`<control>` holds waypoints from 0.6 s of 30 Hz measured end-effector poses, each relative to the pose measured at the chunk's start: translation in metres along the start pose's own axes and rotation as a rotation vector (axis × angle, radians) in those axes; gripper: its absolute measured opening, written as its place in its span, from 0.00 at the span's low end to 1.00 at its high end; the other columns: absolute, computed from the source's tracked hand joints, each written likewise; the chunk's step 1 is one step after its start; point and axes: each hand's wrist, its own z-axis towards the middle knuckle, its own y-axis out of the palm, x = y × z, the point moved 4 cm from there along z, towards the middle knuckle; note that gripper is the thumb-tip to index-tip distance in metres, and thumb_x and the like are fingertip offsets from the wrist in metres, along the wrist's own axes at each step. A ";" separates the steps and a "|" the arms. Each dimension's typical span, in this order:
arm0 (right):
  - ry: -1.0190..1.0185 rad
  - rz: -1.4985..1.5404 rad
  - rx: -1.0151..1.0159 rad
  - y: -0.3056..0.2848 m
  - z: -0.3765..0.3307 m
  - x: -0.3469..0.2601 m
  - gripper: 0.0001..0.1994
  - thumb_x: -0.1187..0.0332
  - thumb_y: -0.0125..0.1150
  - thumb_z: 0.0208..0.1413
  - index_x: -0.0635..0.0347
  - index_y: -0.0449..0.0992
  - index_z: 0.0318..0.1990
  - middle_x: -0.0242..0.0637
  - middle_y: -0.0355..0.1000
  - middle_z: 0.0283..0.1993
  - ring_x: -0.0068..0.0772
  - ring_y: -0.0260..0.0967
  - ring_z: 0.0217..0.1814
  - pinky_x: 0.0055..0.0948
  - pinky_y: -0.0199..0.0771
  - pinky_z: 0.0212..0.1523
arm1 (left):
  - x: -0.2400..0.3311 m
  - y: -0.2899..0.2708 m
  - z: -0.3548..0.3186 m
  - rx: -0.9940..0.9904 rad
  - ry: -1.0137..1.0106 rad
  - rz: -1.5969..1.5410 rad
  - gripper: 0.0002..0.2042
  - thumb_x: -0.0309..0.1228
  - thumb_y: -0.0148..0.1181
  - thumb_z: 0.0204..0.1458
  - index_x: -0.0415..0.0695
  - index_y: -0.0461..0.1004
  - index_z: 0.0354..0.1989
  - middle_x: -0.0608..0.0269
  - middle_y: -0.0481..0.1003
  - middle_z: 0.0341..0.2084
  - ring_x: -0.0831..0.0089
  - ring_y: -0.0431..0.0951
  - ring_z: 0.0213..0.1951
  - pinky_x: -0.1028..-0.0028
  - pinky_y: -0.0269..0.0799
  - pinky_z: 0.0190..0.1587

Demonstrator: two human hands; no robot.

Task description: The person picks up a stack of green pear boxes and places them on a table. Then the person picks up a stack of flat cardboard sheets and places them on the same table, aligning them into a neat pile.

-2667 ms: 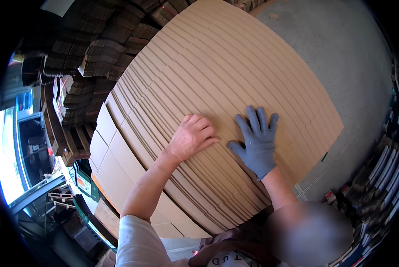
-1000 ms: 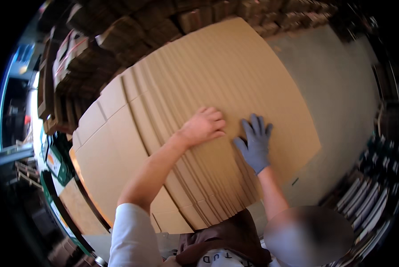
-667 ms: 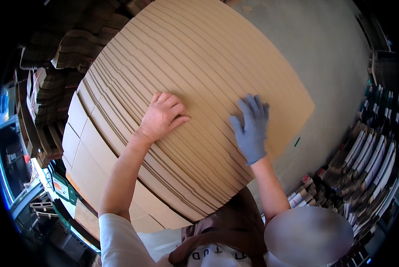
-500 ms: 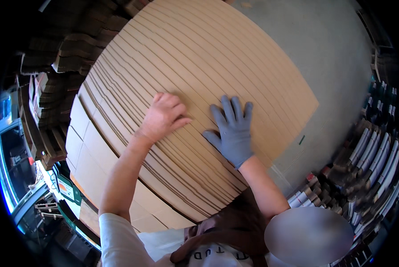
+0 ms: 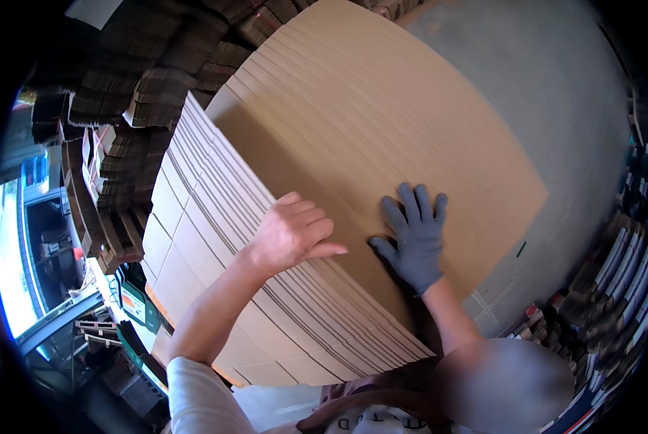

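Note:
A large fanned stack of brown cardboard sheets (image 5: pixel 382 108) spreads out in front of me, each edge stepped behind the one beside it. At the left, a batch of lighter, creased cardboard sheets (image 5: pixel 201 206) stands raised, with a shadowed gap along its upper edge. My bare left hand (image 5: pixel 291 235) is closed at that edge, fingers curled over it and thumb pointing right; the fingertips are hidden. On the fanned sheets to the right lies my right hand (image 5: pixel 416 235) in a grey glove, its fingers spread and palm down.
Dark piles of stacked cardboard (image 5: pixel 165 94) stand at the far left, near a wooden pallet (image 5: pixel 110 239). Bundles with pale edges (image 5: pixel 616 267) line the right side. Grey floor (image 5: pixel 512 79) runs along the right of the sheets.
The left batch of sheets has come up along its edge, opening a gap beside the fanned stack. In the picture, both hands and the stack sit farther right and lower.

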 end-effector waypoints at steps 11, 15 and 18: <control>-0.021 -0.016 0.029 0.003 0.002 -0.002 0.36 0.48 0.74 0.44 0.53 0.73 0.60 0.47 0.60 0.69 0.57 0.54 0.72 0.74 0.45 0.68 | -0.021 0.049 0.001 0.050 -0.116 0.037 0.13 0.40 0.72 0.47 0.48 0.73 0.29 0.64 0.72 0.32 0.63 0.73 0.38 0.64 0.69 0.45; -0.025 0.010 0.044 0.002 -0.003 0.001 0.33 0.50 0.71 0.48 0.54 0.72 0.61 0.47 0.60 0.69 0.57 0.54 0.72 0.74 0.44 0.68 | -0.021 0.047 -0.008 0.079 -0.144 0.000 0.09 0.35 0.72 0.48 0.48 0.77 0.32 0.64 0.74 0.36 0.60 0.73 0.43 0.62 0.69 0.50; -0.053 0.013 0.046 0.002 0.000 0.002 0.29 0.55 0.68 0.53 0.54 0.72 0.61 0.47 0.60 0.69 0.57 0.54 0.72 0.74 0.44 0.69 | -0.022 0.040 -0.008 0.056 -0.156 -0.036 0.09 0.33 0.72 0.48 0.47 0.77 0.32 0.64 0.74 0.37 0.59 0.73 0.44 0.61 0.68 0.51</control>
